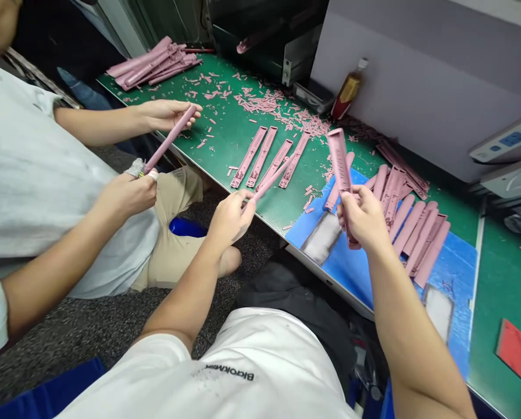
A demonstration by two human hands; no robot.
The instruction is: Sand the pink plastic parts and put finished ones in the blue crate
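Note:
My left hand (229,216) is closed on a thin pink strip (270,181) that points up and right over the table's edge. My right hand (363,216) grips a wider pink strap (339,163) held nearly upright above the blue mat (456,265). Several trimmed pink straps (269,157) lie in a row on the green table (225,131) just beyond my left hand. A loose pile of pink straps (413,233) lies on the blue mat right of my right hand.
A co-worker on the left holds a pink strap (171,138) between both hands. A stack of pink straps (151,63) lies at the table's far left. Pink offcuts (269,105) litter the green table. A bottle (348,90) and a grey machine (426,75) stand behind. A red block (517,351) lies bottom right.

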